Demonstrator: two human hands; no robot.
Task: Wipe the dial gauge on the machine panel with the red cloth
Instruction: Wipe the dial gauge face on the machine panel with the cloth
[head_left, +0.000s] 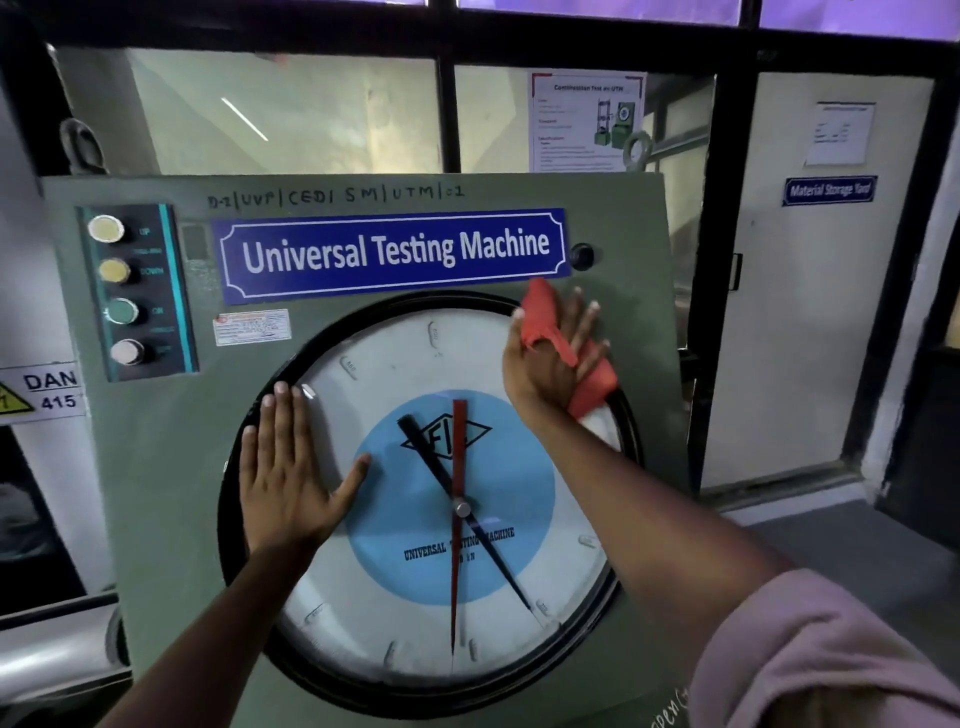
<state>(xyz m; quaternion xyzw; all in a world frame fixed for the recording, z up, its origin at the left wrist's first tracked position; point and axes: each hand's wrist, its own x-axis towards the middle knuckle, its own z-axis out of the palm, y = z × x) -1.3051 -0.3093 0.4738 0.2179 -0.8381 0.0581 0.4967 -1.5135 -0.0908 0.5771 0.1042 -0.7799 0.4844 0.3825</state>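
Observation:
A large round dial gauge (415, 613) with a black rim, white face, blue centre and red and black needles fills the lower part of the green machine panel (171, 519). My right hand (550, 364) presses the red cloth (545, 317) against the gauge's upper right rim, the cloth folded over and under the fingers. My left hand (291, 478) lies flat on the glass at the gauge's left edge, fingers spread, holding nothing.
A blue "Universal Testing Machine" nameplate (395, 254) sits just above the gauge. A strip of several round push buttons (122, 291) runs down the panel's upper left. A danger sign (41, 395) is at the left; windows and a door (810, 291) stand behind.

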